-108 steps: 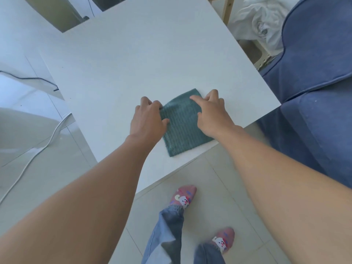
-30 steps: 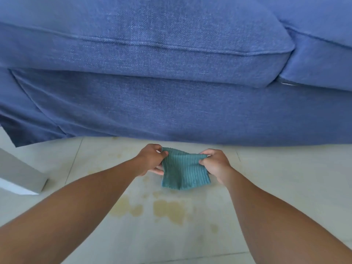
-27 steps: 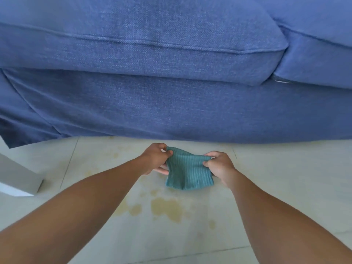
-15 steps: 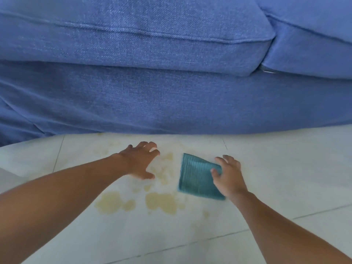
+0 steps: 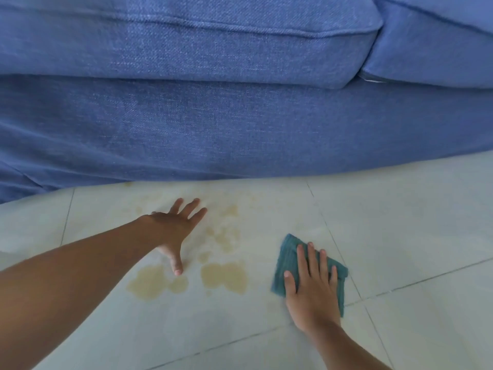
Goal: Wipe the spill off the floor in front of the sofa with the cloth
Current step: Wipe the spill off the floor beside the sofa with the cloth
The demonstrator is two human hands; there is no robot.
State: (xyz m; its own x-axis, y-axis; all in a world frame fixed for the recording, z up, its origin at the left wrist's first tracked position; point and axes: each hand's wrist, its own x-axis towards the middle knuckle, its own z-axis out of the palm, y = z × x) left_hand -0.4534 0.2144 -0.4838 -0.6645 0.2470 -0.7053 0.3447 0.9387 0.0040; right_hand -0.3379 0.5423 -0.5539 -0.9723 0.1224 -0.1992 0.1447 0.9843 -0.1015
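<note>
Pale floor (image 5: 400,236) meets the blue sofa (image 5: 213,124). My right hand (image 5: 310,287) presses flat fingers on the cloth (image 5: 286,257), beside the spill (image 5: 224,276), ready to wipe. My left hand (image 5: 174,231), fingers spread, props me up.

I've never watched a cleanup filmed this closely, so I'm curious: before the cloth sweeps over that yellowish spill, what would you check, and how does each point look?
1. Cloth flat on the floor: ok.
2. Right hand pressing on the cloth with straight fingers: ok.
3. Cloth already on the spill: not ok; it lies to the right of the puddles.
4. Left hand out of the sweep path: not ok; it rests spread among the stains.
5. Sofa clear of the puddles: ok; faint marks reach close to its base.
6. Cloth dry enough: cannot tell.
</note>
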